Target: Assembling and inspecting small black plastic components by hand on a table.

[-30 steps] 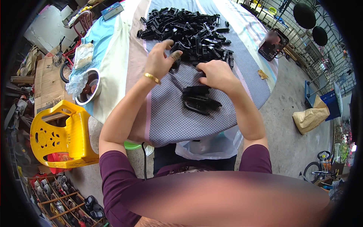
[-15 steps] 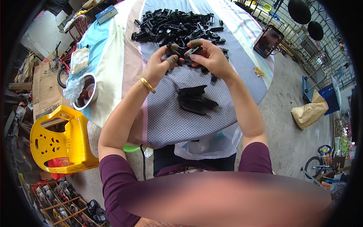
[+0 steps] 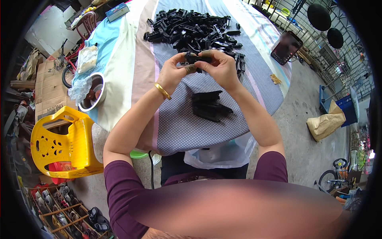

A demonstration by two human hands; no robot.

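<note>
My left hand (image 3: pixel 174 73) and my right hand (image 3: pixel 223 71) meet over the table, both closed on a small black plastic part (image 3: pixel 198 59) held between their fingertips. The fingers hide much of it, and I cannot tell whether it is one piece or two pressed together. Brownish wraps cover some fingertips, and a gold bangle circles my left wrist. Just beyond the hands lies a large heap of black plastic parts (image 3: pixel 191 30). Nearer to me, a small bunch of longer black pieces (image 3: pixel 211 106) rests on the patterned cloth (image 3: pixel 179 133).
At the table's right edge stands a phone (image 3: pixel 286 47). A white bowl (image 3: pixel 102 93) and a plastic bag (image 3: pixel 79 93) are at the left, beside a yellow chair (image 3: pixel 81 143). A translucent bag (image 3: pixel 223 155) hangs at my lap. A brown sack (image 3: pixel 326 123) stands on the floor.
Half a second ago each hand held a black piece, slightly apart. Now the hands have come together, with the dark parts meeting between the fingertips. The view has shifted slightly.
</note>
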